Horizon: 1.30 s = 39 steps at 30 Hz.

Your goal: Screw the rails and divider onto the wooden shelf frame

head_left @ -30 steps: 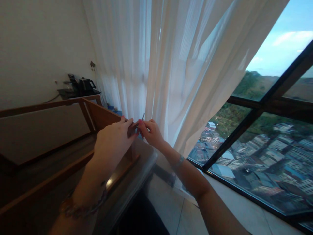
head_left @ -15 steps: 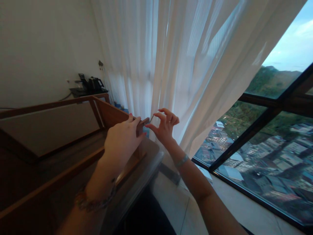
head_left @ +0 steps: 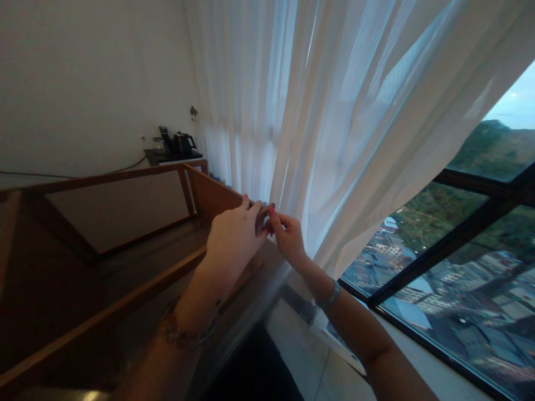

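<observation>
A brown wooden furniture frame stretches across the left side, its near end resting by the edge of a pale surface. My left hand is closed around the end of its wooden panel, thumb and fingers on either side. Touching that same end, my right hand is pinched, thumb against fingers. It holds a thin metal rod, apparently a hex key, which the fingers now cover almost wholly. The joint under the fingertips is too small and dark to make out.
Behind the frame, a black kettle stands on a small table. Sheer white curtains hang just beyond my hands. A dark-framed window is on the right, above light floor tiles.
The right fingers, spread around the thin rod before, have closed together and come down against the panel's end. My left hand keeps its grip. The view has shifted slightly left.
</observation>
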Tool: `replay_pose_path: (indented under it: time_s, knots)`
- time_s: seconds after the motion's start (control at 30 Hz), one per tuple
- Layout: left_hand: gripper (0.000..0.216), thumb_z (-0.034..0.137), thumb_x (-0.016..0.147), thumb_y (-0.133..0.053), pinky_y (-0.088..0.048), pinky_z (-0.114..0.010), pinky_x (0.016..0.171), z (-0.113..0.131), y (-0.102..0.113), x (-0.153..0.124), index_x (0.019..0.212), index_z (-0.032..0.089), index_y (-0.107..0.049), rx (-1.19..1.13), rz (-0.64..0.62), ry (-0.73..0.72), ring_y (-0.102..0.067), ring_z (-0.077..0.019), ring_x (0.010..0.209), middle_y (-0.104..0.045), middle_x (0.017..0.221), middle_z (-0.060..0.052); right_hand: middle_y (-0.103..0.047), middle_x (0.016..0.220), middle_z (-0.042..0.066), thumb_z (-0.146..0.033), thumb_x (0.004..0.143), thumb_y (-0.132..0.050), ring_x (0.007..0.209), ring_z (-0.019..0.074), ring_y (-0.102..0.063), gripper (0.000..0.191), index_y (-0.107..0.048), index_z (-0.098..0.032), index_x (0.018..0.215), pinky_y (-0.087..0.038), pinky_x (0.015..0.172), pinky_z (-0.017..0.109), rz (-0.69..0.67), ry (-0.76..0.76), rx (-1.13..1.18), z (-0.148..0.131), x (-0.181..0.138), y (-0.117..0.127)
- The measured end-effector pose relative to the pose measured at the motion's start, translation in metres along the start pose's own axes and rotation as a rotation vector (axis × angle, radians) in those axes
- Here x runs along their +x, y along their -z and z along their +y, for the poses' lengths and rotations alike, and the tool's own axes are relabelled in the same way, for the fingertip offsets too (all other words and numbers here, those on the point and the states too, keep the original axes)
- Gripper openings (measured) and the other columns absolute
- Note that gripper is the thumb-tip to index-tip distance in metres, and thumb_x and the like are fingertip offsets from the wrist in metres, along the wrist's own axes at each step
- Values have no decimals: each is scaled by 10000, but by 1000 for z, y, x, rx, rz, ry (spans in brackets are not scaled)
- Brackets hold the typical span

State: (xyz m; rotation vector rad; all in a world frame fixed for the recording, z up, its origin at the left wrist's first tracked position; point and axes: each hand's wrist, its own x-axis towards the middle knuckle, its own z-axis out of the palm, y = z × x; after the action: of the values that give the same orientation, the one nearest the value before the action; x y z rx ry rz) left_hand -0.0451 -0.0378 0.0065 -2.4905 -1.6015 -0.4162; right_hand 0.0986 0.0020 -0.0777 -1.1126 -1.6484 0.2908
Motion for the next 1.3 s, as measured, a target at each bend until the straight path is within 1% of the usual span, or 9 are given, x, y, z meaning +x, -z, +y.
replay_pose_path:
  time_s: [0.13,0.27,0.47,0.53,0.7,0.8,0.97,1.13,1.3]
  knots:
    - [547,444,847,-610,-571,-417,768,0,-1,0,1334,236,-476,8,-23,-13,-685,-315,965,-450,1459,-140,-405,514,-30,-692,931,-250,488,99,-378,672,-527,-186,586,-310,506,249,-106,-86,98,-3,4,3]
    - [428,400,957,-418,-576,-414,738,1,1,0,1351,238,-461,28,-42,5,-697,-297,937,-432,1471,-145,-362,500,-43,-685,937,-236,468,94,-344,685,-546,-183,588,-310,508,251,-174,-84,84,-2,8,9]
    - [435,363,979,-359,-579,-426,748,1,1,-1,1376,207,-445,19,-32,10,-699,-298,927,-428,1472,-153,-526,606,-19,-594,943,-425,611,132,-473,484,-592,-201,716,-321,733,307,-25,43,-135,-5,7,16]
    - [428,338,983,-351,-582,-425,740,1,0,-1,1380,209,-445,16,-29,17,-701,-296,920,-432,1470,-148,-582,670,-3,-556,932,-495,697,154,-495,406,-608,-210,753,-274,822,339,24,134,-259,-4,8,21]
    - [416,353,988,-333,-584,-415,706,0,-4,1,1363,228,-466,21,-16,22,-708,-289,888,-441,1465,-143,-652,733,-13,-434,1000,-430,749,159,-495,322,-630,-252,826,-222,813,343,42,686,-826,3,17,35]
    - [414,361,989,-330,-581,-402,705,0,-5,2,1352,224,-472,9,-8,21,-709,-282,886,-439,1466,-144,-661,758,-21,-427,996,-446,751,152,-494,290,-623,-257,840,-222,804,341,2,772,-864,4,22,41]
    - [414,372,968,-398,-570,-406,720,0,-4,1,1345,223,-478,-19,-12,25,-699,-291,922,-454,1456,-140,-626,688,2,-453,978,-456,699,158,-482,359,-601,-229,739,-250,775,358,-58,519,-521,4,22,39]
    - [452,358,917,-508,-563,-406,744,1,-2,0,1344,213,-478,-31,-17,43,-692,-299,938,-457,1454,-143,-554,595,6,-487,993,-369,633,153,-494,478,-545,-211,644,-321,761,360,-8,323,-296,4,18,26]
    - [421,335,923,-488,-564,-401,727,1,0,1,1332,234,-489,-15,-31,27,-693,-299,936,-461,1451,-136,-573,608,-11,-558,1002,-154,479,117,-477,568,-543,-217,766,-378,538,283,-37,113,-16,10,13,7]
